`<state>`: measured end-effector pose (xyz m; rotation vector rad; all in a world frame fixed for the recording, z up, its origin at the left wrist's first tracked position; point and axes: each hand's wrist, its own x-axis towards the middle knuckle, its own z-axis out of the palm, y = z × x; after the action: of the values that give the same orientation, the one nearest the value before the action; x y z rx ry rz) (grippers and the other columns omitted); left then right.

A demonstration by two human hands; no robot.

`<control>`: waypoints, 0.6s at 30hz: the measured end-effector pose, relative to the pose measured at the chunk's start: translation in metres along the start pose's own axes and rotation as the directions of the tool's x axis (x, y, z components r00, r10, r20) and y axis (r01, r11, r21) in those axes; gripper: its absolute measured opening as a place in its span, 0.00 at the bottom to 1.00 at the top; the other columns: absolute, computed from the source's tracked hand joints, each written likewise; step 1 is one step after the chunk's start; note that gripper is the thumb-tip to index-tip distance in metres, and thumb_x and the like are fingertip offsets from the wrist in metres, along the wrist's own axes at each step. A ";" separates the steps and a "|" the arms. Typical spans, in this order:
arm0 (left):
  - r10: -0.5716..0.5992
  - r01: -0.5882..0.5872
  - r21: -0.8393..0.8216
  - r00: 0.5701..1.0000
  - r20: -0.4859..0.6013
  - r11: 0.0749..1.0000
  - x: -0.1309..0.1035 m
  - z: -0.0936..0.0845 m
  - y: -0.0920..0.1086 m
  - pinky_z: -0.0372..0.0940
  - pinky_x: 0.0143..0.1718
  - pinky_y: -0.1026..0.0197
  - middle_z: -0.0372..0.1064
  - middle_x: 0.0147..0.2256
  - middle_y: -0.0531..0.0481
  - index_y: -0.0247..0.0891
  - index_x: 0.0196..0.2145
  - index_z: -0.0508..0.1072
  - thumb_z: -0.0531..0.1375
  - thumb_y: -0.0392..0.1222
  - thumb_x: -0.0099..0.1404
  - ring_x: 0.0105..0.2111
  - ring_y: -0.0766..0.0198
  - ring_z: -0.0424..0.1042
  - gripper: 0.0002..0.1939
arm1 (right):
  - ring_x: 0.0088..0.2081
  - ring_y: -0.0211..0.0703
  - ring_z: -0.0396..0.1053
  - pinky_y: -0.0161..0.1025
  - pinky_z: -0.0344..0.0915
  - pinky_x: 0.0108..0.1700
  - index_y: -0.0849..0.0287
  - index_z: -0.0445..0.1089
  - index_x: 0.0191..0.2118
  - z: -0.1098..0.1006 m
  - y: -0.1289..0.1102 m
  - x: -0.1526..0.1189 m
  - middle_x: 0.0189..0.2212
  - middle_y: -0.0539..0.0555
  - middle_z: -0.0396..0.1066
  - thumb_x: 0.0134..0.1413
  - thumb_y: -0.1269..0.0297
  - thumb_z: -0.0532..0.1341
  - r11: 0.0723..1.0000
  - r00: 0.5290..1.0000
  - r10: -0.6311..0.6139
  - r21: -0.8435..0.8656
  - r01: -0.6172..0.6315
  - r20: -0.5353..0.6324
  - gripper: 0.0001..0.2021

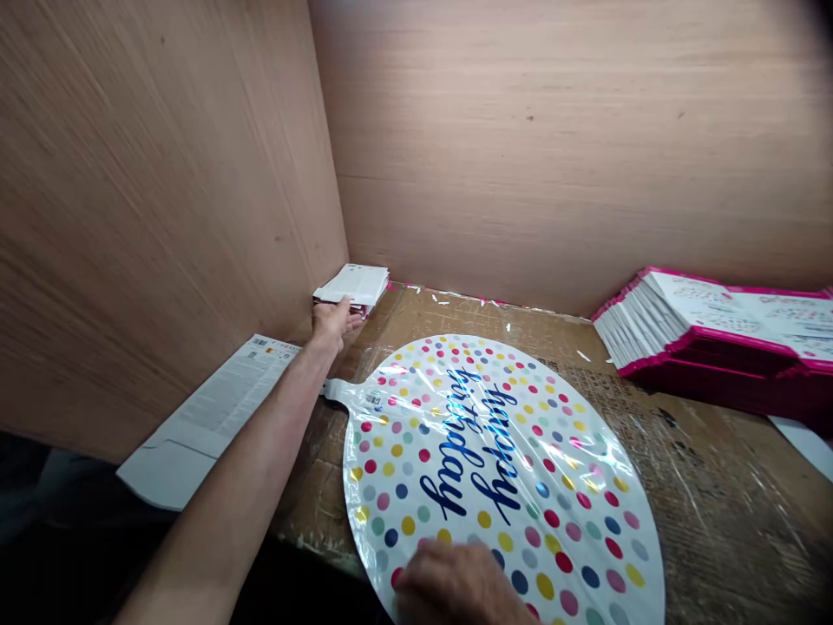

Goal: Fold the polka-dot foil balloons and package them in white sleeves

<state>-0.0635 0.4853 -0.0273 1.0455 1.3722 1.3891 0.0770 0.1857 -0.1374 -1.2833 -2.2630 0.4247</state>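
Note:
My left hand (337,322) reaches to a small stack of white printed cards (355,283) in the back left corner. Its thumb touches the front edge of the stack, and the fingers stretch out just below, apart from the thumb. A flat, uninflated foil balloon (465,451) lies in front of me, white with coloured dots and blue "happy birthday" lettering. Its neck points left. Over the balloon's near part is my right hand (459,583), blurred and cut off by the lower frame edge. Its fingers are bent down and mostly hidden, so I cannot see a grip.
Wooden panels (534,156) close off the back and left side. Folded white and magenta printed cartons (709,325) are piled at the right. A flat white printed carton (214,417) lies at the left. Scuffed brown cardboard (703,503) covers the worktop, with paper scraps along the back.

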 end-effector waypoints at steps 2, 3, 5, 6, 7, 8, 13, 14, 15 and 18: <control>0.043 -0.048 0.137 0.998 0.041 0.989 -0.043 -0.023 -0.016 0.67 0.33 0.59 0.68 0.22 0.51 0.36 0.26 0.69 0.62 0.39 0.63 0.26 0.60 0.73 0.09 | 0.27 0.36 0.71 0.32 0.60 0.28 0.55 0.71 0.33 -0.022 0.006 0.028 0.28 0.49 0.73 0.63 0.66 0.55 0.993 0.998 0.061 -0.096 -0.064 -0.034 0.10; 0.056 -0.068 0.204 0.996 0.062 0.977 -0.069 -0.037 -0.026 0.66 0.34 0.59 0.69 0.22 0.50 0.38 0.24 0.70 0.67 0.40 0.58 0.29 0.56 0.74 0.10 | 0.28 0.37 0.71 0.33 0.59 0.28 0.56 0.71 0.32 -0.031 0.008 0.046 0.27 0.50 0.73 0.64 0.65 0.54 0.978 0.991 0.116 -0.166 -0.126 -0.070 0.11; 0.161 -0.212 0.583 0.977 0.138 0.785 -0.122 -0.066 -0.046 0.64 0.36 0.57 0.71 0.23 0.48 0.40 0.23 0.68 0.67 0.49 0.56 0.35 0.49 0.75 0.14 | 0.31 0.39 0.72 0.34 0.60 0.30 0.57 0.72 0.33 -0.041 0.010 0.088 0.31 0.53 0.74 0.66 0.63 0.53 0.931 0.978 0.203 -0.299 -0.210 -0.054 0.12; 0.156 -0.228 0.780 0.973 0.168 0.583 -0.145 -0.077 -0.055 0.63 0.35 0.55 0.72 0.24 0.46 0.41 0.24 0.68 0.62 0.54 0.60 0.34 0.46 0.75 0.16 | 0.32 0.41 0.72 0.35 0.60 0.30 0.58 0.72 0.34 -0.042 0.009 0.111 0.32 0.55 0.75 0.67 0.62 0.52 0.902 0.970 0.240 -0.360 -0.238 -0.039 0.14; 0.103 -0.212 0.869 0.977 0.186 0.447 -0.164 -0.086 -0.063 0.63 0.33 0.54 0.73 0.25 0.44 0.41 0.25 0.69 0.59 0.58 0.62 0.33 0.44 0.76 0.18 | 0.32 0.43 0.73 0.36 0.61 0.30 0.59 0.72 0.35 -0.040 0.006 0.132 0.33 0.57 0.75 0.68 0.61 0.51 0.874 0.963 0.269 -0.418 -0.249 -0.011 0.15; 0.078 -0.210 0.915 0.978 0.195 0.345 -0.178 -0.091 -0.069 0.62 0.32 0.53 0.75 0.28 0.41 0.41 0.28 0.70 0.56 0.59 0.64 0.33 0.43 0.76 0.19 | 0.33 0.44 0.73 0.37 0.62 0.31 0.61 0.73 0.36 -0.037 0.001 0.153 0.35 0.60 0.75 0.68 0.61 0.51 0.843 0.951 0.309 -0.466 -0.269 0.012 0.15; -0.033 -0.260 0.917 0.959 0.283 0.302 -0.197 -0.087 -0.076 0.63 0.32 0.53 0.78 0.35 0.34 0.36 0.36 0.75 0.53 0.43 0.66 0.39 0.41 0.77 0.13 | 0.34 0.49 0.74 0.39 0.67 0.31 0.68 0.74 0.35 -0.008 -0.032 0.211 0.32 0.63 0.76 0.57 0.74 0.61 0.790 0.911 0.391 -0.556 -0.258 0.132 0.04; -0.049 -0.275 0.908 0.951 0.305 0.315 -0.197 -0.086 -0.074 0.63 0.33 0.54 0.78 0.35 0.33 0.35 0.35 0.75 0.54 0.42 0.65 0.39 0.41 0.77 0.11 | 0.33 0.49 0.74 0.39 0.67 0.30 0.68 0.74 0.34 -0.004 -0.037 0.214 0.31 0.62 0.76 0.54 0.77 0.62 0.789 0.908 0.396 -0.557 -0.260 0.138 0.04; -0.056 -0.286 0.901 0.945 0.321 0.326 -0.197 -0.085 -0.073 0.63 0.33 0.54 0.78 0.35 0.32 0.34 0.34 0.76 0.55 0.41 0.63 0.40 0.41 0.77 0.11 | 0.32 0.49 0.74 0.39 0.67 0.30 0.68 0.74 0.34 -0.002 -0.040 0.214 0.30 0.62 0.76 0.53 0.78 0.62 0.788 0.906 0.399 -0.558 -0.259 0.143 0.04; -0.034 -0.303 0.867 0.939 0.343 0.395 -0.198 -0.089 -0.073 0.61 0.32 0.56 0.78 0.34 0.34 0.36 0.33 0.76 0.55 0.42 0.64 0.39 0.43 0.77 0.11 | 0.35 0.49 0.75 0.38 0.67 0.31 0.66 0.75 0.35 -0.006 -0.039 0.208 0.31 0.61 0.77 0.53 0.77 0.61 0.791 0.910 0.389 -0.559 -0.249 0.145 0.05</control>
<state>-0.0996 0.2709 -0.0986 2.0436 1.8572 0.3679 -0.0363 0.3451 -0.0569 -2.0221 -2.4748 0.0639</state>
